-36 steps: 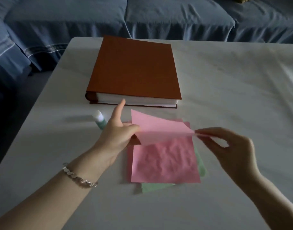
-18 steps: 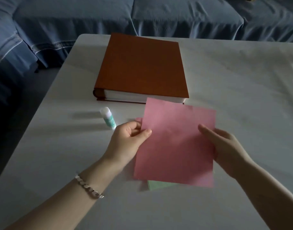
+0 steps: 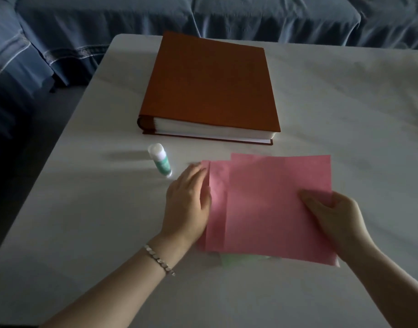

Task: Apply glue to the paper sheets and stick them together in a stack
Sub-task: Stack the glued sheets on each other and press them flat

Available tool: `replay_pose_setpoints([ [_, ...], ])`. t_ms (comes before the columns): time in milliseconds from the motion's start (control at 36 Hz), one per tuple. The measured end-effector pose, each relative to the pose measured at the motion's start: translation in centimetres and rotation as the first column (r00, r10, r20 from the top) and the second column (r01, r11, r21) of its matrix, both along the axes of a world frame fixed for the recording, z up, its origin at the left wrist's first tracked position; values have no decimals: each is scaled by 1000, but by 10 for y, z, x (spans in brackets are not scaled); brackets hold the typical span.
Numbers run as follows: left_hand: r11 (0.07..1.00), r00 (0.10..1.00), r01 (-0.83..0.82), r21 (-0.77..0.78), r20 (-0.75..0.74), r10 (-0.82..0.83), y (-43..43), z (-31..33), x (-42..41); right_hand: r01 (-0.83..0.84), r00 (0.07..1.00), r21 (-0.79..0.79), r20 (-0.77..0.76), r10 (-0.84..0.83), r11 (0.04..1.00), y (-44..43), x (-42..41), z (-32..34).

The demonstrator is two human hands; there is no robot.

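Note:
A pink top sheet (image 3: pixel 274 209) lies flat over the paper stack, shifted to the right. Under it a strip of a second pink sheet (image 3: pixel 217 200) shows at the left, and a green sheet (image 3: pixel 238 259) peeks out at the near edge. My right hand (image 3: pixel 333 216) pinches the top sheet at its right edge, thumb on top. My left hand (image 3: pixel 189 204) rests with straight, slightly blurred fingers at the left edge of the lower pink sheet. A capped glue stick (image 3: pixel 160 159), white and green, lies on the table just left of the stack, away from both hands.
A thick brown book (image 3: pixel 210 91) lies shut behind the papers. The white table (image 3: pixel 345 114) has its left edge close to the glue stick. A blue sofa (image 3: pixel 227 17) runs along the back and left.
The top pink sheet, held up in both hands before, now lies flat on the stack, offset right. My left hand has let go of it and moved to the stack's left edge.

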State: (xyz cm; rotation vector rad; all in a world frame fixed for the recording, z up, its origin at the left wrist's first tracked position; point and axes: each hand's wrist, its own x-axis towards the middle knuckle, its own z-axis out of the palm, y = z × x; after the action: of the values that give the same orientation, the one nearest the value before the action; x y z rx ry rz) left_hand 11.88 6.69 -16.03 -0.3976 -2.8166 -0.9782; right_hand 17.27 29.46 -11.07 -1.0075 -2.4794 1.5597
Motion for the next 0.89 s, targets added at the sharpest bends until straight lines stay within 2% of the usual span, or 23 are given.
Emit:
replay_pose_setpoints([
  [333,995,999,47,83,-26,-45,-4,-13,0,-66,997,58,-29,67,996,-15,-11,-10],
  [528,998,998,52,48,-33,-50,-4,-15,1,-78,996,91,-26,81,993,-18,-14,-14],
  [889,998,993,62,-14,-96,-63,-3,-20,2,-65,998,55,-22,67,996,-19,-12,-24],
])
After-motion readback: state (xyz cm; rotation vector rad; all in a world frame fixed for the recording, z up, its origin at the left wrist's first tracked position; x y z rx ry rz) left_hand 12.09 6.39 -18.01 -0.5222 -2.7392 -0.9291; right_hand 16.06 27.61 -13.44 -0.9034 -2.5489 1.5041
